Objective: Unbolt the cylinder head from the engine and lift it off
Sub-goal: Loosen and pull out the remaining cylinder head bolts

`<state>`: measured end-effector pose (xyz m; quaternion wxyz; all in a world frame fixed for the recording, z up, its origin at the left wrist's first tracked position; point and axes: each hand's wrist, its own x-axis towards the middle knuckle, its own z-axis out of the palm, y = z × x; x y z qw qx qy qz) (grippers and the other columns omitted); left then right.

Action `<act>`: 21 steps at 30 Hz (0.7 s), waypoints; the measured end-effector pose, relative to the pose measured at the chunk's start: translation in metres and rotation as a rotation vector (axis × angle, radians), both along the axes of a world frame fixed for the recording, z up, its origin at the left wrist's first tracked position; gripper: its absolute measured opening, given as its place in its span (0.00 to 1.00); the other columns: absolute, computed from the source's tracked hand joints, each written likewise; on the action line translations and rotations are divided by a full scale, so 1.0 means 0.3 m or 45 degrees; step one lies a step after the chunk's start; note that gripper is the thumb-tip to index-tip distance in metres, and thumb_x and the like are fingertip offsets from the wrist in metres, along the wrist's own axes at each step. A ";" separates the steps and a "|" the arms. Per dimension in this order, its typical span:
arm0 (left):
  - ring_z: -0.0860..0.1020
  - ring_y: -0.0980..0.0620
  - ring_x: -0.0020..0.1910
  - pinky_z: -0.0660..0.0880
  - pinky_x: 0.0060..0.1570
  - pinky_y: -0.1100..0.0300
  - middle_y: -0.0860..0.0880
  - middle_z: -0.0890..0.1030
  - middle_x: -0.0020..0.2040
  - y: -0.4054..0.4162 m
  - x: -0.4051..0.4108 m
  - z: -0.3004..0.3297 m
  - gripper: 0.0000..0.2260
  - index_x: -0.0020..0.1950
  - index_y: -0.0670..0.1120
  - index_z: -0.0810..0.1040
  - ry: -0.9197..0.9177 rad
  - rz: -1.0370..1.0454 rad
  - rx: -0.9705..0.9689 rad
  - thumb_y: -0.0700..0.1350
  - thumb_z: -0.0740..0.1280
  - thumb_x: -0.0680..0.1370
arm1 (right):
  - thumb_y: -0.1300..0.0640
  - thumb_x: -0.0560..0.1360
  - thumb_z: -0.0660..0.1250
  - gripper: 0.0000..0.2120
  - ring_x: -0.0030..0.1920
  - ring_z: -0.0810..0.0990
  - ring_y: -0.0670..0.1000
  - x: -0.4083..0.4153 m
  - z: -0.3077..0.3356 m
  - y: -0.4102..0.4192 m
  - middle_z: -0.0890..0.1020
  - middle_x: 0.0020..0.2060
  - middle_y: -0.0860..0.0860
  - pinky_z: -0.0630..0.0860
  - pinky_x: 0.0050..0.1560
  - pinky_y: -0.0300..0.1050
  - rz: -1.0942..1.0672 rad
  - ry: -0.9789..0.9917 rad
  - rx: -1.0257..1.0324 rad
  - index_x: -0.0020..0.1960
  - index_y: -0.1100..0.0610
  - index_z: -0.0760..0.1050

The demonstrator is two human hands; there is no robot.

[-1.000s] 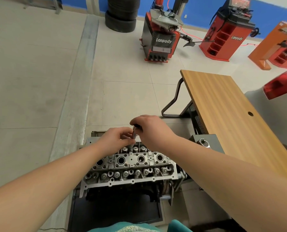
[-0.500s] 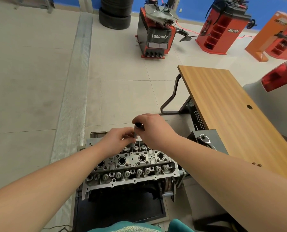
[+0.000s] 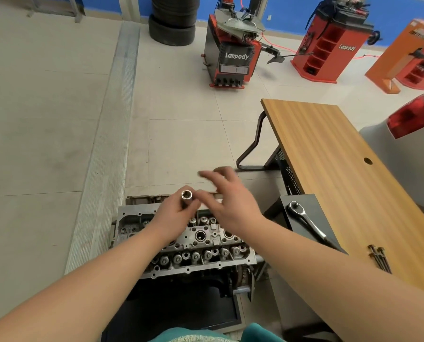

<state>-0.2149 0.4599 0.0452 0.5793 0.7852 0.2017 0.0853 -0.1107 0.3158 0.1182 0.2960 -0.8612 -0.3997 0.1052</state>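
The grey cylinder head (image 3: 198, 245) sits on the engine below me, its top full of bolt wells and valve springs. Above its far edge, my left hand (image 3: 174, 215) grips a silver socket (image 3: 186, 197) upright, open end facing up. My right hand (image 3: 227, 201) hovers just right of the socket with fingers spread and blurred, holding nothing. A ratchet wrench (image 3: 304, 219) lies on the black stand to the right. Several removed long bolts (image 3: 380, 257) lie on the wooden table.
The wooden table (image 3: 342, 169) runs along the right, with a black stand (image 3: 280, 211) against its near end. A grey car's tail (image 3: 408, 124) is at far right. Red tyre machines (image 3: 233, 50) and stacked tyres (image 3: 172, 21) stand far across the floor.
My right hand has let go of the socket and spread open, drifting right. My left hand now holds the socket alone, tilted with its open end up.
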 end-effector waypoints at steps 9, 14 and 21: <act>0.71 0.51 0.37 0.70 0.44 0.52 0.52 0.73 0.35 -0.099 0.011 -0.026 0.04 0.51 0.50 0.78 -0.081 0.284 -0.068 0.47 0.66 0.85 | 0.58 0.81 0.65 0.21 0.69 0.74 0.56 0.436 -0.286 -0.533 0.74 0.71 0.53 0.75 0.69 0.57 -0.723 0.090 -0.363 0.74 0.53 0.73; 0.73 0.48 0.37 0.73 0.45 0.51 0.49 0.74 0.36 -0.140 0.025 -0.015 0.06 0.48 0.51 0.78 -0.048 0.483 -0.072 0.44 0.66 0.84 | 0.58 0.78 0.67 0.28 0.70 0.72 0.63 0.559 -0.427 -0.726 0.73 0.71 0.59 0.72 0.70 0.57 -0.792 0.182 -0.711 0.77 0.57 0.68; 0.73 0.50 0.38 0.74 0.45 0.49 0.52 0.74 0.34 -0.194 0.049 -0.008 0.08 0.47 0.51 0.76 -0.055 0.723 -0.136 0.43 0.65 0.85 | 0.56 0.80 0.66 0.25 0.67 0.74 0.63 0.601 -0.526 -0.750 0.75 0.68 0.58 0.75 0.64 0.61 -0.583 0.080 -0.789 0.75 0.56 0.65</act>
